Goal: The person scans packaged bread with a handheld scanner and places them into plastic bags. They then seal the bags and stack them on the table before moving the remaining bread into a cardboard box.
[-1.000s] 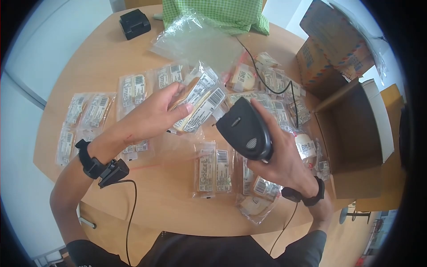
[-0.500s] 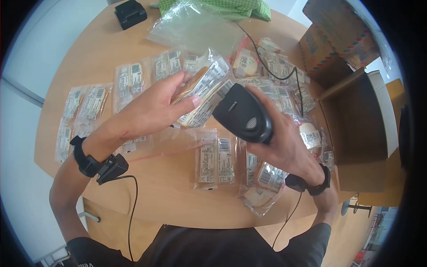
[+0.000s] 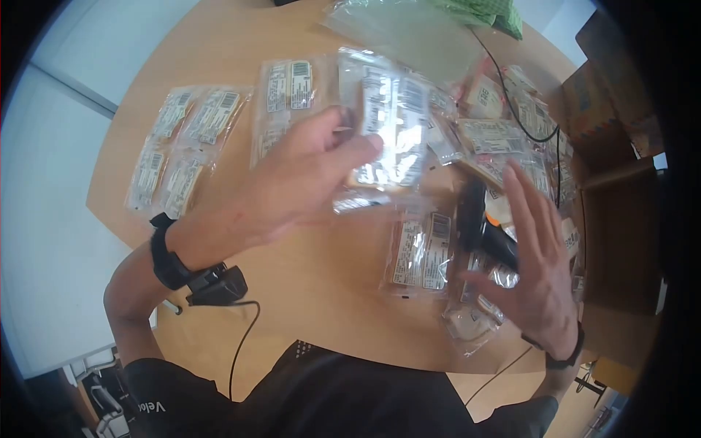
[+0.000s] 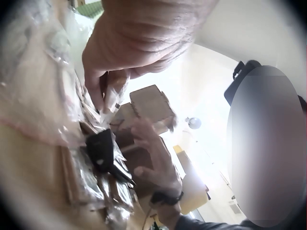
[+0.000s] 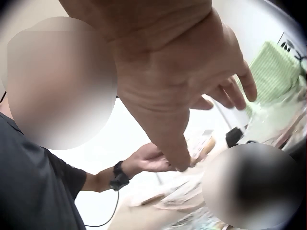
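Observation:
In the head view my left hand (image 3: 314, 160) pinches a clear packet of bread (image 3: 394, 131) with barcode labels, thumb on its near face. Glare covers part of the labels. My right hand (image 3: 537, 270) has its fingers spread and nothing in its grasp. Beside it a black barcode scanner (image 3: 471, 219) lies over the packets on the table. The left wrist view shows the scanner (image 4: 101, 151) apart from the right hand (image 4: 156, 153). In the right wrist view the right hand's fingers (image 5: 230, 96) extend loosely, while the left hand (image 5: 148, 158) holds the packet beyond.
More labelled bread packets lie on the left (image 3: 182, 146) and front (image 3: 423, 252) of the wooden table (image 3: 321, 285), with a pile (image 3: 504, 135) at right. A cardboard box (image 3: 621, 233) stands at the right edge. The scanner's cable (image 3: 522, 131) crosses the pile. A green checked cloth (image 3: 496, 14) lies at the back.
My right hand has let go of the barcode scanner, which now lies on the packets. The left hand has turned the bread packet more upright. The head view has swung left.

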Available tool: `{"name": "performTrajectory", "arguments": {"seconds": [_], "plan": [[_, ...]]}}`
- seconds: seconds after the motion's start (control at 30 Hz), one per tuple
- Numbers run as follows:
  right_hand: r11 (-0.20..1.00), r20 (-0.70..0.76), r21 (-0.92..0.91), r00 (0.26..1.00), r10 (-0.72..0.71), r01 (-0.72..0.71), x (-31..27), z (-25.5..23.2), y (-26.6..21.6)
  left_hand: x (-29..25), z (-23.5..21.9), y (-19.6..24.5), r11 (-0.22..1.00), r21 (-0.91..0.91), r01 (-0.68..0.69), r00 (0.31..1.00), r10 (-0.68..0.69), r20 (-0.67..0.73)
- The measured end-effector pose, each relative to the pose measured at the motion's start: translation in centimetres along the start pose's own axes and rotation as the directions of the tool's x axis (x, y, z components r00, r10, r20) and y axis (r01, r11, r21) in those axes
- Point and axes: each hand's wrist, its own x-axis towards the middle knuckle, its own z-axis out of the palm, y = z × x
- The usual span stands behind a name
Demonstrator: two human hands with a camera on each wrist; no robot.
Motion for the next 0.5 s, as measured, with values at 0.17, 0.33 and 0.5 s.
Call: {"name": "performTrajectory", "arguments": {"seconds": [0.17, 0.33, 0.5], "plan": [[0.952, -0.346, 0.056, 0.901, -0.263, 0.300, 5.0, 2.9, -1.5, -2.9, 4.1, 1.7, 0.987, -0.118, -0.104, 0.983, 0.120, 0.137], [0.934, -0.465, -0.088, 0.815, -0.346, 0.346, 3.5, 2.0, -1.4, -2.8, 0.3, -1.1, 0.570, 0.684, -0.455, 0.871, 0.446, 0.207], [0.767, -0.291, -0.289, 0.711, -0.640, 0.572, 0.3, 4.2, -4.6, -1.0, -1.6, -5.3, -0.321, 0.897, -0.304, 0.767, 0.475, 0.430]]}}
